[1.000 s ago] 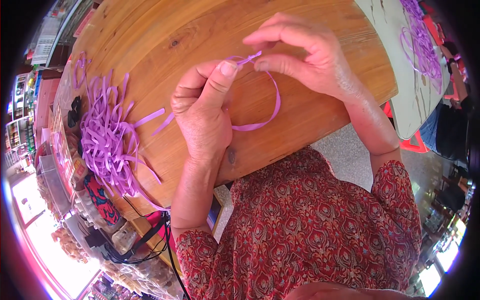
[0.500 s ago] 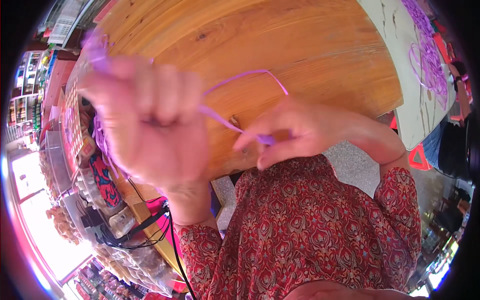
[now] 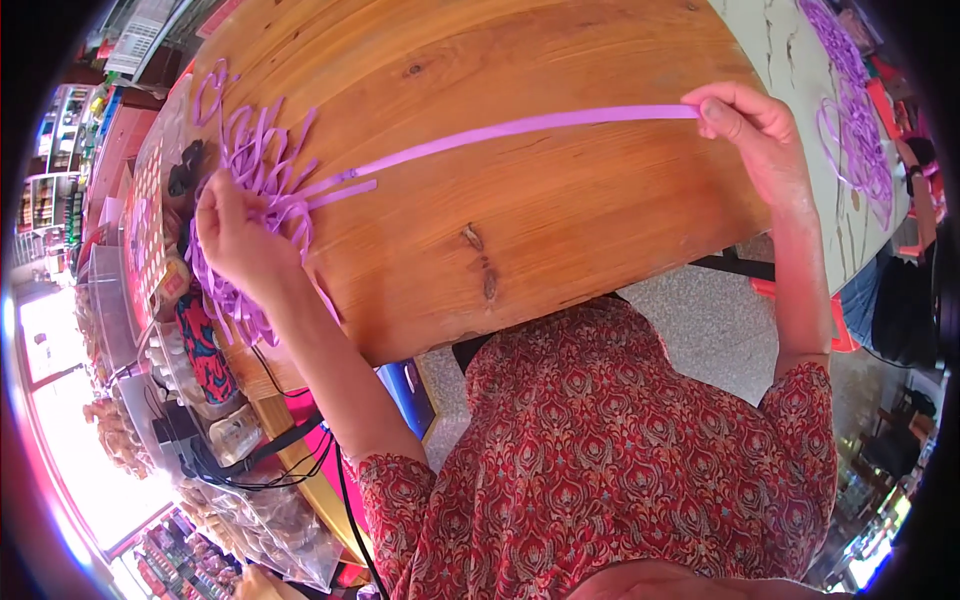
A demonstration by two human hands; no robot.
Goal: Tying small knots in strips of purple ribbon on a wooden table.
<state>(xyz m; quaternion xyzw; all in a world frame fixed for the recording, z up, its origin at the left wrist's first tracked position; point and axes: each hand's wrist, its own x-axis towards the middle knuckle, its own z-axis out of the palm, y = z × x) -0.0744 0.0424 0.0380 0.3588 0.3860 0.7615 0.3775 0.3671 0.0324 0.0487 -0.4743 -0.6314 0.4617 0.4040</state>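
A flat purple ribbon [image 3: 530,124] stretches nearly straight across the wooden table, with a small darker spot on it toward the left. Its right end is pinched between thumb and fingers of my right hand [image 3: 755,135], near the table's right edge. My left hand [image 3: 238,230] is closed at the ribbon's other side, over a loose heap of purple ribbons [image 3: 240,310]. Its fingertips partly hide where the strip runs into the heap. One short loose ribbon end [image 3: 350,192] lies just below the stretched strip.
The wooden table [image 3: 560,220] has a rounded edge in front of me. At right, a pale side table [image 3: 850,240] bears another purple ribbon heap [image 3: 860,150]. Black cables [image 3: 265,485], plastic bags [image 3: 280,540] and a red-and-blue patterned item [image 3: 205,355] crowd the left side.
My right hand has moved right and away from me, drawing the ribbon out long. My left hand has lowered to the heap at the left. The slack ribbon loop is now straight.
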